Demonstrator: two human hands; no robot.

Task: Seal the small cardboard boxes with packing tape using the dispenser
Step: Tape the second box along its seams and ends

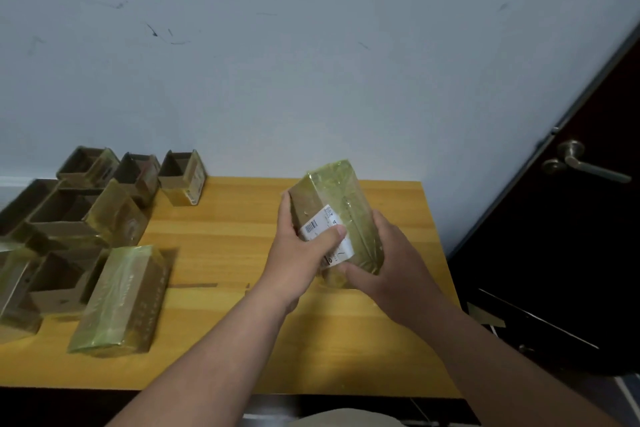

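**Taped box held in both hands above the desk**

The taped box is in the air over the right part of the desk, tilted, with its far end higher. It is closed and covered with shiny tape, and a white label with a barcode sits on its side. The left hand grips it from the left, fingers behind and thumb pressed across the label. The right hand holds the near lower end, fingers curled under it.

At the left of the desk stands a group of open boxes; I count three in the back row by the wall and some more in front, but the picture is blurred there, so the exact number is not sure. Their inside looks dark and I cannot tell any content. One more sealed box lies flat just beside them, near the front edge.

Between this group and the hands the wooden top is bare. The right edge of the desk is near a dark door with a metal handle.
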